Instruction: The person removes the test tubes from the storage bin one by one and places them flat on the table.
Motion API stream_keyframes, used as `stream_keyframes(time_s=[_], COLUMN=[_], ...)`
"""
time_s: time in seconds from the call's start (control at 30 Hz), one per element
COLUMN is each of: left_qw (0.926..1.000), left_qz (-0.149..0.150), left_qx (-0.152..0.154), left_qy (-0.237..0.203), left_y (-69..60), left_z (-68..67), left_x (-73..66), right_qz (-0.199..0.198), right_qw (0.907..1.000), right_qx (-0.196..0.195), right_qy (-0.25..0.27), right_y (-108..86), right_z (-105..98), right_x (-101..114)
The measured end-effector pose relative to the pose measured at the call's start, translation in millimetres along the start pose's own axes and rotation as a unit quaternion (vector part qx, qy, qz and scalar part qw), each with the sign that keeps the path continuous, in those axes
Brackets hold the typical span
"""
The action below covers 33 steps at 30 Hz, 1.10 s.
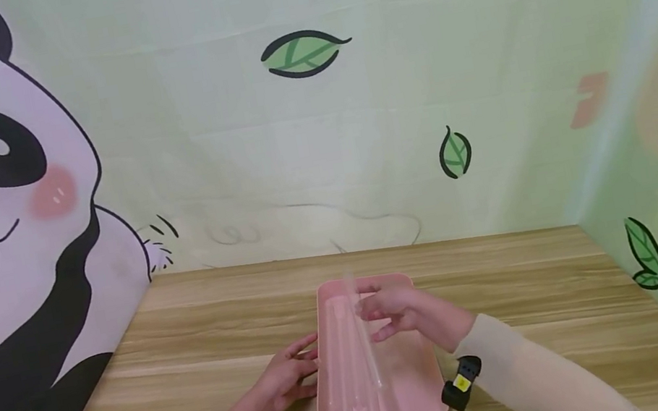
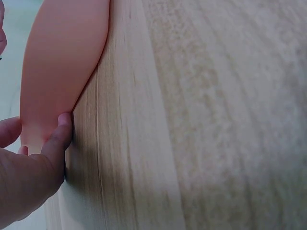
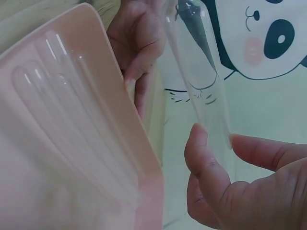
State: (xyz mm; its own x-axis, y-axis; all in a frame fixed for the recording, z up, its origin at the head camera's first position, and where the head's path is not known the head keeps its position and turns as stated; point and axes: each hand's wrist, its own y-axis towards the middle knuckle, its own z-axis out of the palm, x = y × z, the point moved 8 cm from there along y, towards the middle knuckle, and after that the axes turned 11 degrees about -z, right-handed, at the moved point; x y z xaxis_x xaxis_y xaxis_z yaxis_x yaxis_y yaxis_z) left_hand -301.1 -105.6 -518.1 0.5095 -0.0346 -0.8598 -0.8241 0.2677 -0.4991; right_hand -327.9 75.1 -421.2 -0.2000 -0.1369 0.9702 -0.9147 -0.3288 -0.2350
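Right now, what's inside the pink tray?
Clear tubes lie side by side in the pink tray. The right hand holds another tube over it; what's behind that hand can't be seen in the head view.

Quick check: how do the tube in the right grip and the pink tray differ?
The held tube is see-through, while the pink tray is solid-coloured. The tube is slim and rounded; the tray is broad, rectangular and open-topped. The right grip pinches the tube, whereas the tray rests on the table. Both are longer than they are wide.
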Motion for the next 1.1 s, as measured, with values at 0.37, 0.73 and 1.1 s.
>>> stream_keyframes(time_s=[0.37,0.73,1.1], left_qw=[1.0,1.0,0.9999], left_qz=[-0.004,-0.003,-0.007], left_qx=[0.0,-0.001,-0.005], left_qy=[-0.002,-0.003,-0.007], left_y=[-1.0,-1.0,0.0], left_z=[0.6,0.4,-0.9], left_x=[0.2,-0.6,-0.1], right_qz=[-0.01,-0.034,-0.064], right_qw=[0.9994,0.9979,0.9958], right_qx=[0.014,0.035,0.042], right_qy=[0.031,0.042,0.05], right_y=[-13.2,-26.1,-40.4], right_z=[-5.2,-17.5,-29.2], right_x=[11.3,28.2,37.5])
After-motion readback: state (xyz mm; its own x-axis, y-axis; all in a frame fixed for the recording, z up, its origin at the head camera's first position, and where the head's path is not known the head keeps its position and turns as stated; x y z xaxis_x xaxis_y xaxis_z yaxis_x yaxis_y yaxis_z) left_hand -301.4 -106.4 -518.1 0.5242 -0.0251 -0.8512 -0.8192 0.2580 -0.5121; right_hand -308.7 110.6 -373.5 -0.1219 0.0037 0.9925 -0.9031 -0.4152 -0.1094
